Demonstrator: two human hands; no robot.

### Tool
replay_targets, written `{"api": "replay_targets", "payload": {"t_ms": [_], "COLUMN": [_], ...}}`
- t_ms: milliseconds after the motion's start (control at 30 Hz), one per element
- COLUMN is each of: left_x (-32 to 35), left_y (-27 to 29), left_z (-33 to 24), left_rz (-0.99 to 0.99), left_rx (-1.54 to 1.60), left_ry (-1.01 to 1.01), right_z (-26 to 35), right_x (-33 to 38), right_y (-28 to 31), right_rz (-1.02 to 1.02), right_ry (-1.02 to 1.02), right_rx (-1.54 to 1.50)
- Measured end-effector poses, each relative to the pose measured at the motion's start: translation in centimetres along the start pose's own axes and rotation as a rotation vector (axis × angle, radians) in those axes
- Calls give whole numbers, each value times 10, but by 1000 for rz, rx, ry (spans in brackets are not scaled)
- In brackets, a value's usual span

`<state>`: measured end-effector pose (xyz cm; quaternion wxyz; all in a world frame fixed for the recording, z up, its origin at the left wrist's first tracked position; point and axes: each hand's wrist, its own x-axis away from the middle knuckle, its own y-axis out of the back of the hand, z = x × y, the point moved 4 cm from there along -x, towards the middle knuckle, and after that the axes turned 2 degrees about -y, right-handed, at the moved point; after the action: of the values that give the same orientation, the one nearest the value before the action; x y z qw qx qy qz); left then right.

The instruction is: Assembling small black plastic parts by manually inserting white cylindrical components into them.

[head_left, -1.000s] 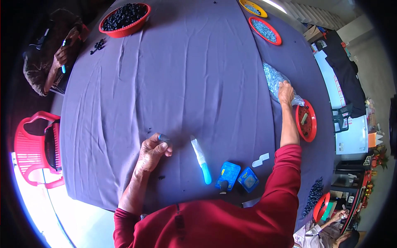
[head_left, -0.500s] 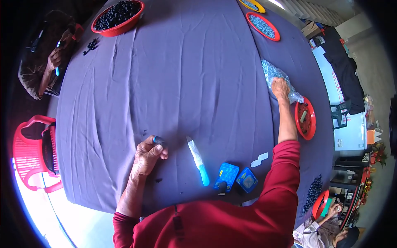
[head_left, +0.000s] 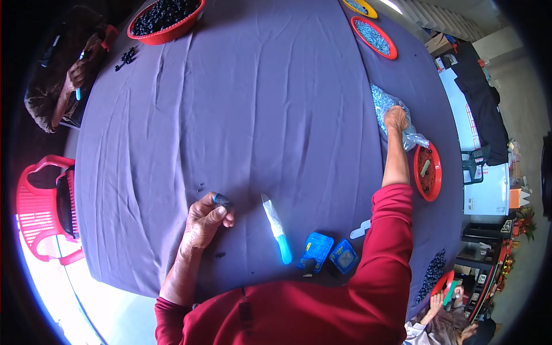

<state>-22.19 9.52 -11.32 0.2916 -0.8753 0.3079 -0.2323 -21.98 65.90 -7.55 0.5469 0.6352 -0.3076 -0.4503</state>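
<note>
My left hand (head_left: 208, 218) rests on the purple tablecloth (head_left: 259, 109) with its fingers closed on a small dark piece with a blue end (head_left: 222, 200). My right hand (head_left: 395, 117) is stretched far out to the right, lying on a clear plastic bag of small blue-grey pieces (head_left: 388, 107); whether it grips the bag is unclear. A tool with a white blade and a blue handle (head_left: 276, 227) lies on the cloth just right of my left hand. Two blue boxes (head_left: 329, 252) sit near my chest.
A red tray with small parts (head_left: 428, 172) lies beside my right forearm. A red bowl of dark pieces (head_left: 165, 16) and a red dish of blue-grey pieces (head_left: 374, 35) stand at the far edge. Another person's hand (head_left: 75, 72) is at upper left. A red plastic chair (head_left: 49, 204) stands left.
My right hand has reached farther out onto the plastic bag. My left hand stays put on the cloth with the small piece.
</note>
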Motion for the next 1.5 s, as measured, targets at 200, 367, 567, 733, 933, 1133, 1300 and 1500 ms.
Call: {"api": "replay_targets", "payload": {"t_ms": [200,367,567,733,933,1133,1300,1500], "left_x": [0,0,-3,-3,-1,-5,-4,-7], "left_y": [0,3,0,1,0,-2,-2,0], "left_z": [1,2,2,3,2,1,-1,2], "left_rz": [11,3,6,6,17,15,31,49], "left_rx": [-13,-34,-25,-14,-12,-36,-26,-11], "left_ry": [-10,-18,-18,-26,-38,-42,-69,-68], "right_z": [8,-7,-32,-46,-46,-64,-50,18], "right_x": [9,7,-5,5,42,53,106,169], "right_y": [2,14,25,35,72,78,67,57], "right_rz": [99,-16,-54,258,508,352,409,438], "right_ry": [133,222,260,37,62,1,104,418], "right_rx": [215,-74,-595,-1193,-1567,-1528,-1278,-1025]}}
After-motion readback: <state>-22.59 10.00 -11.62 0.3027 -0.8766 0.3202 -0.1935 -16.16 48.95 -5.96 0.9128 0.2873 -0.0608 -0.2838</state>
